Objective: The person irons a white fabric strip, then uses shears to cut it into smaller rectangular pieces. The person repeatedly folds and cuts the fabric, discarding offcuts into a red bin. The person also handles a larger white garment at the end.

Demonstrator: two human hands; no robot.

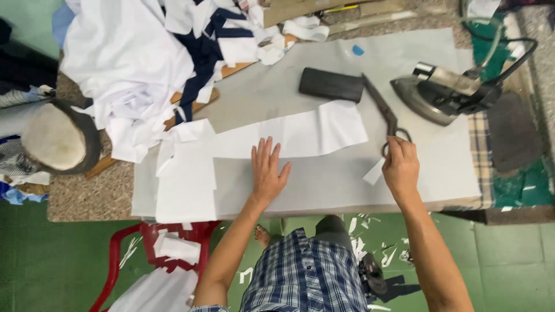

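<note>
Fingers (267, 151) on our left hand (267, 173) are spread wide, flat on the white fabric strip (289, 136) lying across the table (324, 185). Our right hand (400, 167) is curled around the scissors (384, 110) handles, pinching a small white scrap (374, 171).

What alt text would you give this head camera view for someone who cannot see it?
A person's left hand presses flat on a white fabric strip on a work table, while the right hand grips the scissors handles. A clothes iron sits nearby.
</note>
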